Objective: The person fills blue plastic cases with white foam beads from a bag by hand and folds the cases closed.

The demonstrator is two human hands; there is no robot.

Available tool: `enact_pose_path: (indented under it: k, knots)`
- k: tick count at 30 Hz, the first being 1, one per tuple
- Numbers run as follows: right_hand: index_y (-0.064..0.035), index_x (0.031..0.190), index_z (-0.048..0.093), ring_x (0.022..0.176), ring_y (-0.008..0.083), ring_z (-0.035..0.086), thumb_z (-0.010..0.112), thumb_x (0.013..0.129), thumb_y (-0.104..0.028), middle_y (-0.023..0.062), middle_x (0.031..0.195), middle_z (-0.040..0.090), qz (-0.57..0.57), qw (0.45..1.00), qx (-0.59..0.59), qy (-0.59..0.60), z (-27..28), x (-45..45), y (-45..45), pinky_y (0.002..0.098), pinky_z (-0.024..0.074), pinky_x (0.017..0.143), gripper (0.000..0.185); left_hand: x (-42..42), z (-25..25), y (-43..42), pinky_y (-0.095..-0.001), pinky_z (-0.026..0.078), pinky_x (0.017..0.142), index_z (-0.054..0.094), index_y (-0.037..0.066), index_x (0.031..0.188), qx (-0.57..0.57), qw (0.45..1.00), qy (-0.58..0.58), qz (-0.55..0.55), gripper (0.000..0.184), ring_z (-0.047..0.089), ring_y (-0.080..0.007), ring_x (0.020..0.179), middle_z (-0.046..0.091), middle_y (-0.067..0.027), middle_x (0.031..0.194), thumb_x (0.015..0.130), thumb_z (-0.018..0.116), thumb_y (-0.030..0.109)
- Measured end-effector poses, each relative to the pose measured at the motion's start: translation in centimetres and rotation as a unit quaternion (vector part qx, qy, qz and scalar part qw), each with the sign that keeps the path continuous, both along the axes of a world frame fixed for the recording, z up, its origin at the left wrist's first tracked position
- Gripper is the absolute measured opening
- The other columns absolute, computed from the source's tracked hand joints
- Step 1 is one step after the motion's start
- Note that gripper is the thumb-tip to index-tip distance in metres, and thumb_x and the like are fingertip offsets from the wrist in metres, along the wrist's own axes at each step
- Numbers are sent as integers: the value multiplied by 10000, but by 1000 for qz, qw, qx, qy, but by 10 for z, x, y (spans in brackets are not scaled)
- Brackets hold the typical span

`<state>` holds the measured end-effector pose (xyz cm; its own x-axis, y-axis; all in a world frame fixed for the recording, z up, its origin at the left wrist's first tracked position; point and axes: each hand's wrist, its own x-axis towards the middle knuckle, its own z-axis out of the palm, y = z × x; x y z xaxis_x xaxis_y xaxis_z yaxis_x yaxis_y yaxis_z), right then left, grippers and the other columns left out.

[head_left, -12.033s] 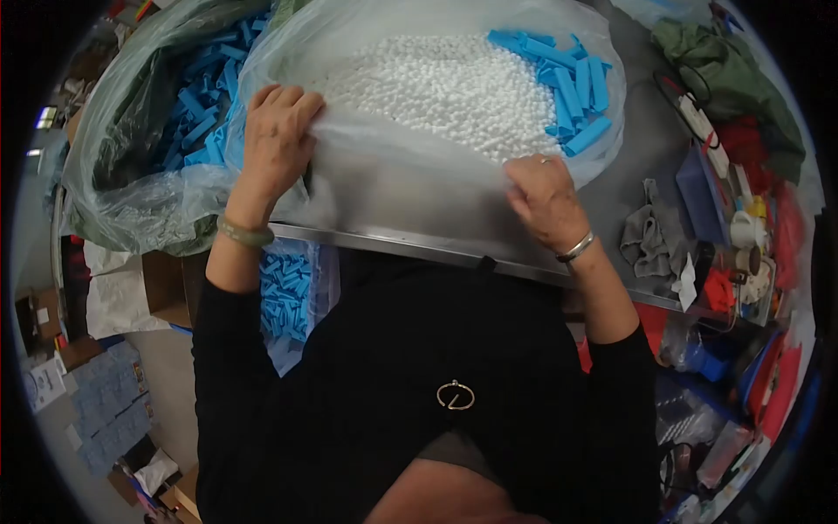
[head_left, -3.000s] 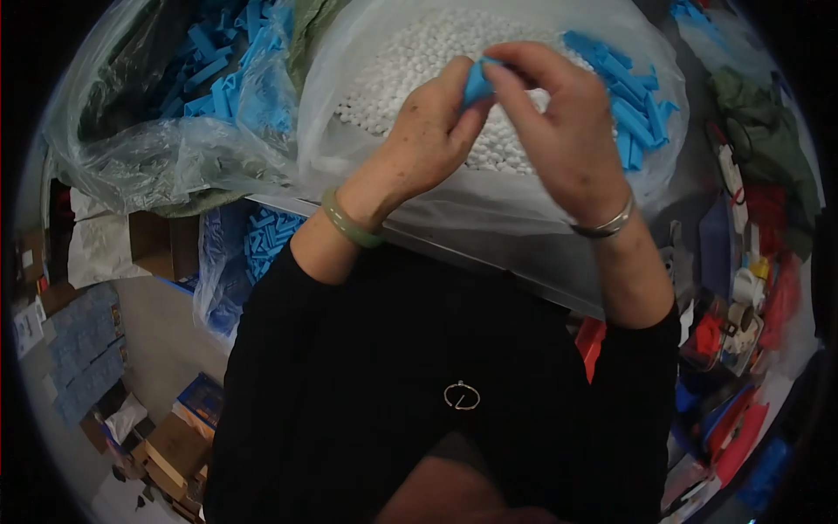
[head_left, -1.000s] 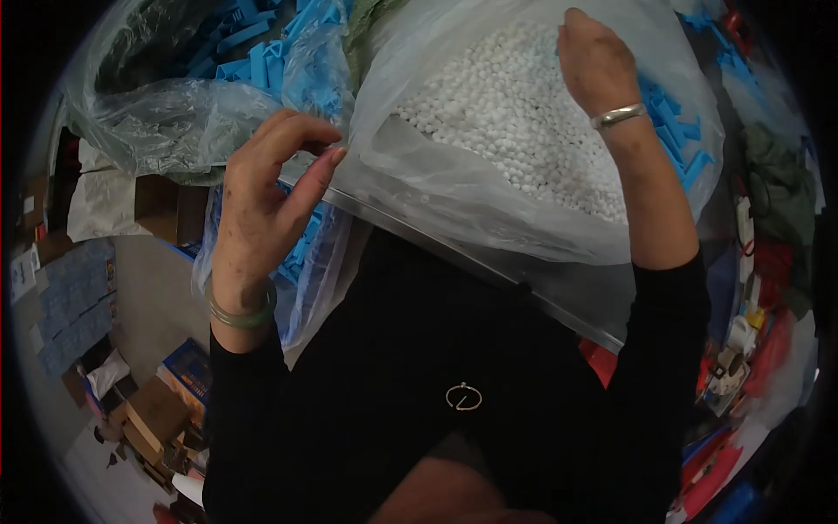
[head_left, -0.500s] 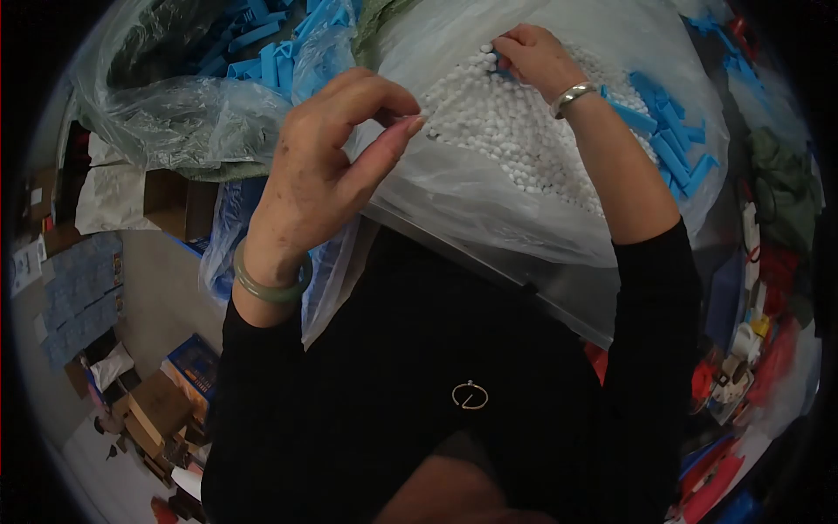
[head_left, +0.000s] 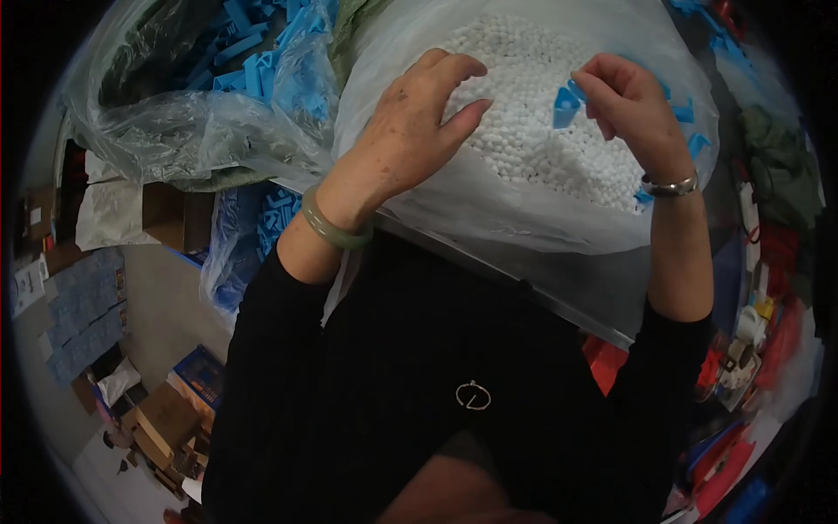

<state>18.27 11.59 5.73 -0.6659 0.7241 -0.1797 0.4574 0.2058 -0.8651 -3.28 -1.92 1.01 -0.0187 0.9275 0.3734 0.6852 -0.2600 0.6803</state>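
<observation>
My right hand [head_left: 627, 103] pinches a small blue plastic piece [head_left: 566, 110] between thumb and fingertips, above a heap of small white beads [head_left: 524, 144]. The lower end of that piece is wedge-shaped. To its left, my left hand [head_left: 410, 127] is over the near left side of the heap, thumb and fingers apart with nothing visible between them. The beads lie on a translucent plastic sheet or bag [head_left: 559, 229]. Several more blue pieces [head_left: 696, 142] rest by the right side of the heap, partly hidden behind my right hand.
A clear plastic bag [head_left: 209, 127] at the upper left holds many blue pieces [head_left: 253, 74]. Below it, another bag [head_left: 234, 236] contains more of them. The metal table edge [head_left: 454, 255] runs in front of me. Cardboard boxes [head_left: 166, 417] stand on the left.
My right hand has moved right and down and now shows a blue piece hanging from its fingertips. My left hand has shifted right over the beads, and its fingers have parted.
</observation>
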Motion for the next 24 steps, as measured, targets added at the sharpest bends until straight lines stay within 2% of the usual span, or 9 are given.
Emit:
enact_pose_path:
  k: [1, 2, 4, 5, 7, 10, 15, 18, 24]
  knots:
    - [-45, 894, 631, 581, 51, 517, 615, 942, -234, -6, 657, 573, -28, 994, 81, -61, -3, 8, -3, 209, 387, 515, 195, -3, -4, -2, -375, 505, 764, 587, 45, 1131, 5, 1000, -1, 2, 294, 618, -286, 863, 598, -127, 1016, 876, 672, 165]
    - [-45, 894, 631, 581, 51, 517, 615, 942, -234, -6, 657, 573, -30, 994, 80, -61, -15, 18, -1, 209, 387, 515, 195, -5, -6, -3, -374, 505, 762, 593, 51, 1121, 11, 1000, -1, 5, 284, 617, -284, 865, 599, -125, 1013, 876, 674, 171]
    - [-2, 860, 615, 559, 133, 570, 620, 909, -183, 73, 645, 583, 25, 849, 502, -163, -54, 36, 2, 297, 432, 514, 187, -6, -1, -7, -342, 501, 778, 609, 42, 1112, -8, 1000, -3, 11, 265, 616, -254, 910, 607, -111, 1035, 877, 674, 146]
    - [-2, 860, 615, 559, 133, 570, 620, 909, -183, 73, 645, 583, 24, 849, 502, -162, -67, 34, -3, 297, 432, 514, 187, -6, 1, -8, -311, 497, 795, 624, 34, 1103, -28, 999, -5, 17, 247, 615, -224, 955, 616, -97, 1057, 878, 673, 122]
    - [35, 871, 613, 749, 378, 632, 578, 852, -126, 236, 784, 634, -13, 908, 366, -206, -83, 18, -16, 420, 510, 674, 166, -5, 3, -7, -311, 497, 805, 625, 35, 1106, -27, 999, -3, 17, 249, 614, -227, 963, 616, -97, 1057, 878, 672, 123]
    - [42, 876, 617, 753, 390, 624, 576, 841, -129, 245, 773, 626, -70, 980, 175, -56, -92, -14, -21, 428, 507, 684, 179, -1, 0, -3, -344, 501, 803, 612, 47, 1116, -25, 1000, 5, 4, 271, 616, -264, 948, 608, -110, 1040, 872, 676, 145]
    - [-38, 946, 631, 512, 41, 459, 609, 959, -212, -33, 673, 561, -47, 990, -33, 127, -37, -16, -11, 190, 376, 479, 176, 18, -7, 9, -384, 497, 821, 587, 66, 1142, 16, 999, 12, -30, 307, 604, -302, 962, 590, -131, 1038, 866, 675, 166]
    - [-29, 939, 669, 601, 61, 540, 619, 944, -217, -4, 703, 600, 13, 977, -101, 189, -11, -6, -13, 210, 452, 566, 195, 32, -11, 19, -316, 497, 804, 555, 56, 1230, 80, 996, -13, -28, 388, 608, -240, 954, 596, -106, 1114, 877, 686, 151]
    - [-10, 1099, 653, 914, 132, 633, 627, 941, -125, 66, 974, 682, -17, 974, 120, 193, -7, -4, -42, 252, 493, 799, 197, 37, -5, 20, -302, 486, 731, 554, 26, 1179, -136, 966, -164, -147, 266, 592, -165, 882, 612, -99, 1011, 934, 601, 119]
